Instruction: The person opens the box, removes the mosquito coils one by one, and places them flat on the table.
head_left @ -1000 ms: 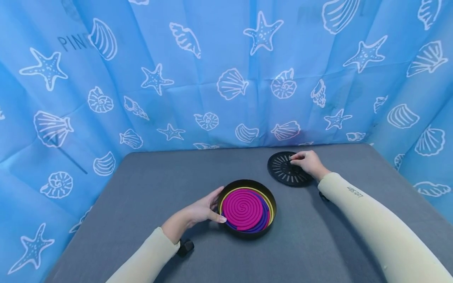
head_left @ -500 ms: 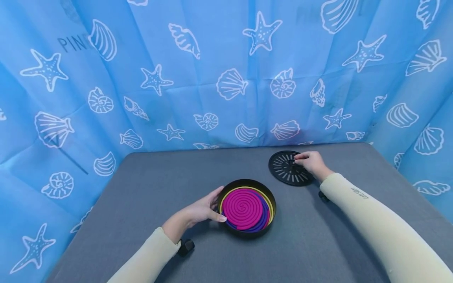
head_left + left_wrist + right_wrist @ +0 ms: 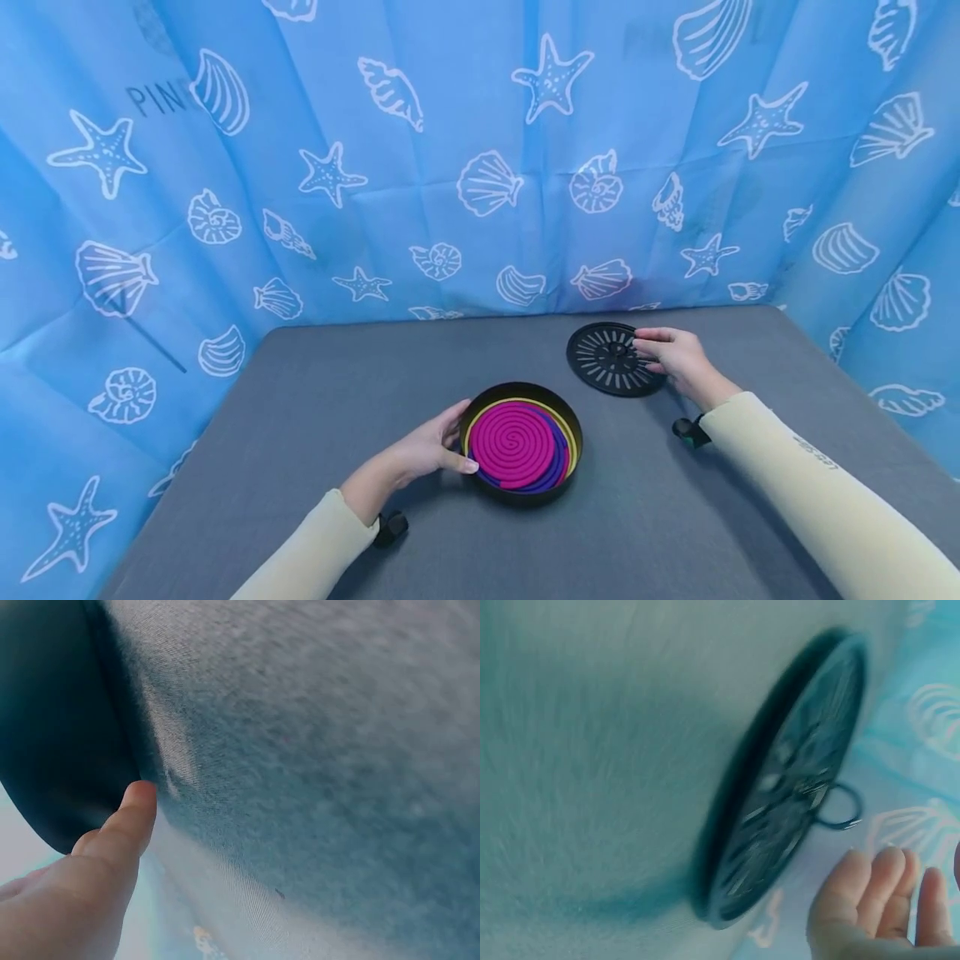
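Apparently open, right hand (image 3: 678,357) hovers over slotted lid (image 3: 603,360).

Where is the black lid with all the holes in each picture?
Head view: the black lid lies flat on the grey table, far right, with the right hand at its right edge.
Left wrist view: not in it; only the black tin and a left finger show.
Right wrist view: the lid fills the middle, blurred, with its small ring handle showing.
Shared landmark: the grey table.
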The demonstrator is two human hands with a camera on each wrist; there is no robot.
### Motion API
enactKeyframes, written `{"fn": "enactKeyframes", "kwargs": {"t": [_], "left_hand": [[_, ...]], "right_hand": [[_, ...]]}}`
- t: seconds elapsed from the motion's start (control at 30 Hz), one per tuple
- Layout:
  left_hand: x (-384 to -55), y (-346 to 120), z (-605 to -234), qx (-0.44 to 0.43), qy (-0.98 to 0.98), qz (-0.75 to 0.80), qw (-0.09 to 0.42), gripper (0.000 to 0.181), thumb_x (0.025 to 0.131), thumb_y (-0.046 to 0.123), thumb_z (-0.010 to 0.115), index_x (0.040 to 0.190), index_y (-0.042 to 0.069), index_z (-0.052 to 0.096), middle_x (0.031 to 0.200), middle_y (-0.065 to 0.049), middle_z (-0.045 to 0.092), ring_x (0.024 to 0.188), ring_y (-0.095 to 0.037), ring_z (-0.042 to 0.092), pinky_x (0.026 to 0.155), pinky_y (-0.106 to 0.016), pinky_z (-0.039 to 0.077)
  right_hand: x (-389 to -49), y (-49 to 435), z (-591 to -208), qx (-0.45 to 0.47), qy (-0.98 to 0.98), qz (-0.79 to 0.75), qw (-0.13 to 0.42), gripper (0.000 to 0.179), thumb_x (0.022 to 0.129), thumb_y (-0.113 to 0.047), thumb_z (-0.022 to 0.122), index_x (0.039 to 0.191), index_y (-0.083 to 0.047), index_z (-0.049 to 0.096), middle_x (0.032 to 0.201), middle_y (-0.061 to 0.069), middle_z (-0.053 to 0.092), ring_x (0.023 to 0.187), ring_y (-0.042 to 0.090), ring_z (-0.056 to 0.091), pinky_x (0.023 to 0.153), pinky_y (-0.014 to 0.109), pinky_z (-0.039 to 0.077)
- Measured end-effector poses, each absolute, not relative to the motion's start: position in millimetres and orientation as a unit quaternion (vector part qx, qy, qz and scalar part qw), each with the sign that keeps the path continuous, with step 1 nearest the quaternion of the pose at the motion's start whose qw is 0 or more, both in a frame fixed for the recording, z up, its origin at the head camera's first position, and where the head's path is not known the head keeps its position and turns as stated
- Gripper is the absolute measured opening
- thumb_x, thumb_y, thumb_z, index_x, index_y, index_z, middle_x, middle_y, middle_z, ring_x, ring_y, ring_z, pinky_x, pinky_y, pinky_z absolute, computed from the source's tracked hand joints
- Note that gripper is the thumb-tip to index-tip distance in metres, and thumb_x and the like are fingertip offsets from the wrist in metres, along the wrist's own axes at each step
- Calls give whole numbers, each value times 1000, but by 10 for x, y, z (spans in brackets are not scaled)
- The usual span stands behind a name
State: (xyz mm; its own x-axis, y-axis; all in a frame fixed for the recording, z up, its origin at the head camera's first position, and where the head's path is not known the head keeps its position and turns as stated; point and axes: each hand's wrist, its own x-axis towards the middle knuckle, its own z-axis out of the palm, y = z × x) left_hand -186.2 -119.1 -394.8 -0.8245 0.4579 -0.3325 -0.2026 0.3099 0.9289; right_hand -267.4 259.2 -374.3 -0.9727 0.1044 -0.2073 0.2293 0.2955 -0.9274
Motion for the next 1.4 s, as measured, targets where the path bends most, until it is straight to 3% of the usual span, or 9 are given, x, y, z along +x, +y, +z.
{"fn": "enactKeyframes", "kwargs": {"t": [0.13, 0.33, 0.5, 0.67, 0.83, 1.1, 1.4], "left_hand": [[-1795, -1212, -3951, 86, 774, 571, 260, 94, 83, 5, 77, 154, 2, 16, 158, -21, 19, 142, -41, 23, 112, -53, 26], [-1684, -1272, -3942, 81, 764, 596, 231, 90, 86, 5, 73, 153, -3, 13, 155, -26, 22, 139, -41, 30, 105, -48, 39], [-1617, -1328, -3891, 81, 770, 605, 187, 76, 90, 3, 68, 151, -3, 23, 150, -26, 34, 132, -40, 41, 99, -46, 46], [-1566, -1328, -3750, 82, 774, 612, 138, 56, 94, 1, 61, 144, -4, 37, 141, -26, 45, 125, -38, 49, 96, -41, 49], [-1557, -1287, -3592, 80, 775, 617, 117, 46, 96, 2, 59, 140, -1, 44, 133, -19, 54, 122, -35, 54, 96, -39, 49], [-1676, -1126, -3487, 100, 787, 588, 157, 54, 96, 6, 60, 146, 3, 39, 139, -19, 51, 126, -33, 51, 99, -43, 46], [-1882, -891, -3537, 106, 816, 537, 186, 54, 94, 0, 61, 145, 2, 42, 141, -19, 49, 131, -34, 45, 102, -44, 44]], "right_hand": [[-2496, 2521, -3662, 83, 781, -615, 78, 54, 102, -21, 50, 146, 6, 34, 144, 23, 39, 126, 32, 45, 102, 44, 44], [-2251, 2399, -3612, 44, 757, -646, 94, 61, 102, -23, 52, 150, 4, 28, 145, 21, 39, 105, 8, 57, 92, 32, 51], [-2058, 2303, -3614, 0, 739, -662, 120, 63, 102, -20, 51, 152, 2, 21, 151, 27, 30, 106, 5, 58, 93, 33, 51], [-1891, 2237, -3628, -27, 726, -669, 159, 69, 101, -21, 54, 154, -1, 15, 155, 25, 23, 123, 19, 54, 98, 41, 47], [-1785, 2188, -3690, -75, 722, -653, 216, 73, 100, -16, 56, 155, -1, 10, 158, 23, 15, 140, 39, 29, 100, 45, 46], [-1753, 2124, -3803, -136, 722, -615, 285, 86, 95, -12, 64, 154, 0, 2, 159, 25, 2, 142, 47, 13, 106, 55, 35], [-1808, 2035, -3872, -182, 751, -564, 292, 94, 91, -11, 68, 154, 0, -2, 159, 25, -4, 141, 51, 7, 110, 63, 18]]}}
